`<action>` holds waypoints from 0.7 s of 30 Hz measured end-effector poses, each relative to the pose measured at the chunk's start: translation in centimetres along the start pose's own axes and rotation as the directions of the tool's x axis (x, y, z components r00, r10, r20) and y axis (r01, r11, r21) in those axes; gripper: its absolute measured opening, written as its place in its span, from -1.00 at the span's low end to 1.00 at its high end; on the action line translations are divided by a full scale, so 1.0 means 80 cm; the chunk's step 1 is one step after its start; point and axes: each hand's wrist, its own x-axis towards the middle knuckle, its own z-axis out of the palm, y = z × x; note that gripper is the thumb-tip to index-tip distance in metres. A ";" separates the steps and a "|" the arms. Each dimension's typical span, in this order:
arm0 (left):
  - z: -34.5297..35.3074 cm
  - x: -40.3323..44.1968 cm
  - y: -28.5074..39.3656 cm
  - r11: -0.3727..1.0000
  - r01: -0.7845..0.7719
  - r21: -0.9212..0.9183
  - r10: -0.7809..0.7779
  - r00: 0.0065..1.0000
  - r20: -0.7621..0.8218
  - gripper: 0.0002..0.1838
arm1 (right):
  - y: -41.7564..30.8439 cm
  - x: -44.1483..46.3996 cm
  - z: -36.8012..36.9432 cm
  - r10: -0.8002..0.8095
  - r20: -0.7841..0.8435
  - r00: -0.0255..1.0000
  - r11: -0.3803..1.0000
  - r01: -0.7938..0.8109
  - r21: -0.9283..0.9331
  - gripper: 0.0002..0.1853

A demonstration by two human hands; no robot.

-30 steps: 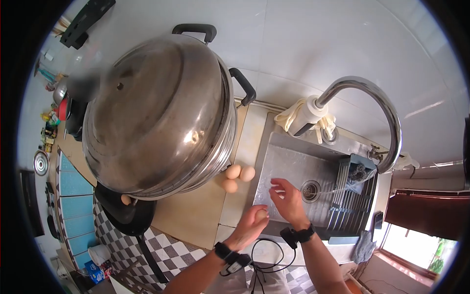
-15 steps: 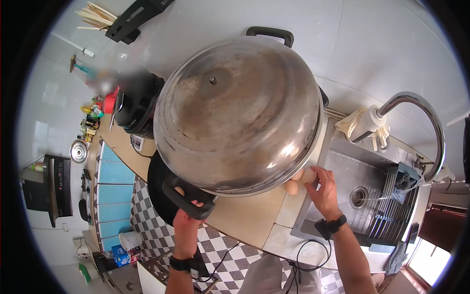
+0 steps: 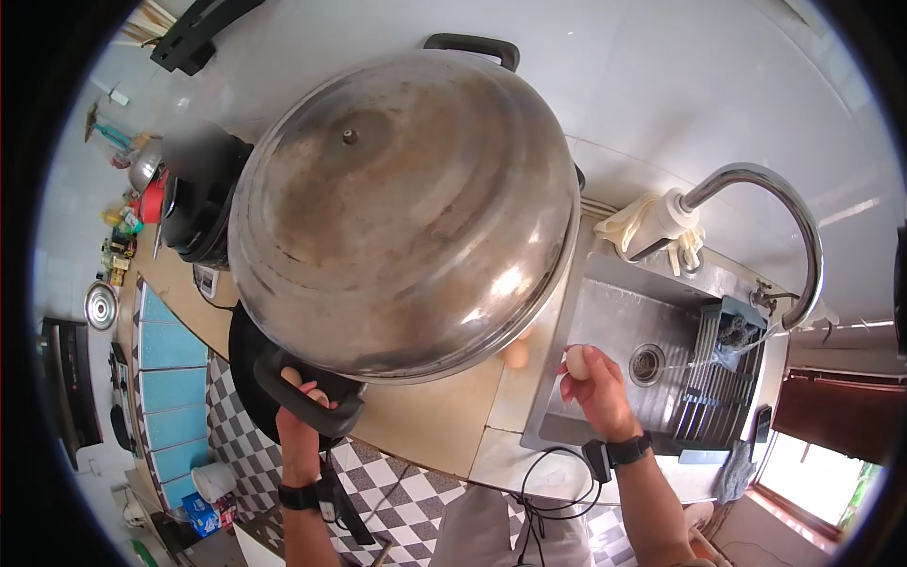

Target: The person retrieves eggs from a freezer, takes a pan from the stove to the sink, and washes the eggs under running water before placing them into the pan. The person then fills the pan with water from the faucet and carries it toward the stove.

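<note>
My left hand [image 3: 299, 430] is over the black pan [image 3: 253, 378], partly hidden behind the large pot's black side handle [image 3: 307, 402]. Its fingertips close round an egg [image 3: 319, 397]; another egg [image 3: 291, 376] lies beside it in the pan. Over the sink's near-left part, my right hand [image 3: 597, 387] pinches a pale egg [image 3: 576, 363] between thumb and fingers. Brown eggs [image 3: 515, 354] rest on the counter against the base of the big lidded steel pot [image 3: 406, 208], which partly hides them.
A steel sink [image 3: 614, 321] holds a dark drying rack [image 3: 709, 378] at its right side, under a curved faucet [image 3: 808, 236]. Cloths and a white bottle [image 3: 669, 215] stand behind it. A black appliance [image 3: 203, 203] is left of the pot. Cables hang near my wrists.
My right hand has lifted an egg off the counter group and moved it right, over the sink. My left hand remains at the pan, where its fingers now show round an egg. The view has shifted.
</note>
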 end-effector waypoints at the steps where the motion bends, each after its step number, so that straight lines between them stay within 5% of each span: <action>1: -0.018 0.017 -0.014 0.986 -0.030 0.166 0.023 0.999 0.045 -0.72 | 0.000 -0.004 -0.001 0.077 0.055 0.995 0.986 -0.084 0.144 -0.54; 2: -0.036 0.034 -0.033 0.944 -0.069 0.322 0.039 0.994 0.098 -0.73 | 0.000 -0.008 -0.004 0.141 0.117 0.983 0.945 -0.169 0.279 -0.48; 4: -0.064 0.050 -0.067 0.999 0.013 0.038 -0.017 0.993 0.121 -0.73 | 0.002 -0.014 -0.004 0.221 0.074 0.972 0.926 -0.233 0.297 -0.41; 6: -0.066 0.058 -0.079 0.800 -0.170 0.575 0.084 0.981 0.174 -0.71 | 0.005 -0.021 -0.010 0.249 0.227 0.942 0.843 -0.326 0.429 -0.42; 7: -0.078 0.067 -0.095 0.879 -0.112 0.463 0.040 0.986 0.163 -0.72 | 0.009 -0.022 -0.014 0.236 0.267 0.934 0.816 -0.340 0.467 -0.44; 8: -0.069 0.069 -0.091 0.939 -0.049 0.341 -0.004 0.988 0.153 -0.72 | 0.007 -0.026 -0.014 0.232 0.245 0.941 0.821 -0.325 0.470 -0.44; 10: -0.039 0.046 -0.055 0.659 -0.192 0.727 0.065 0.978 0.199 -0.63 | 0.003 -0.031 -0.015 0.212 0.205 0.956 0.804 -0.290 0.519 -0.44; 13: -0.042 0.056 -0.065 0.543 -0.249 0.802 0.088 0.967 0.241 -0.67 | 0.011 -0.031 -0.036 0.146 0.171 0.974 0.817 -0.216 0.534 -0.47; 17: -0.047 0.062 -0.083 0.571 -0.295 0.766 0.157 0.955 0.251 -0.70 | 0.008 -0.041 -0.060 0.061 0.035 0.998 0.892 -0.070 0.447 -0.63; 21: -0.034 0.056 -0.071 0.656 -0.184 0.732 0.073 0.981 0.181 -0.70 | -0.001 -0.058 -0.081 -0.001 -0.084 0.996 0.923 0.033 0.383 -0.66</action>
